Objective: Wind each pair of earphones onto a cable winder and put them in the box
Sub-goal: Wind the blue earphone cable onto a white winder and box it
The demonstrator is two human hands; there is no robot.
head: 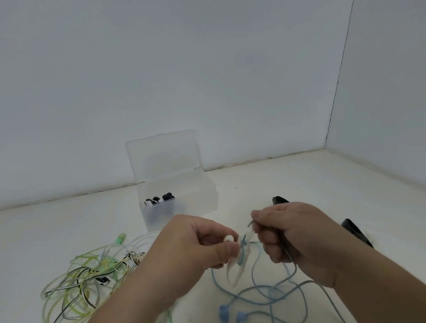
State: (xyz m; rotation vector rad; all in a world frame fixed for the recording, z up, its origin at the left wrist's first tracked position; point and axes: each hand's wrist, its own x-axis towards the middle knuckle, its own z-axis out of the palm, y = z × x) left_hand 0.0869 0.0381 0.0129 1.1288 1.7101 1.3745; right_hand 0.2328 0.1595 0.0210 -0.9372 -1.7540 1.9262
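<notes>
My left hand [199, 243] pinches a white cable winder [238, 261] above the table. A blue earphone cable [260, 282] runs from the winder up into my right hand [289, 234], which pinches the cable's end between thumb and fingers. The rest of the blue cable lies in loose loops on the table, with its two blue earbuds [231, 317] at the bottom. The clear plastic box [177, 202] stands open behind my hands, with black and white wound earphones [158, 200] in its left part.
A tangle of green, yellow, black and white earphone cables [89, 279] lies at the left. Two black cable winders [356, 233] lie on the table at the right, one partly behind my right hand. White walls close the back and right.
</notes>
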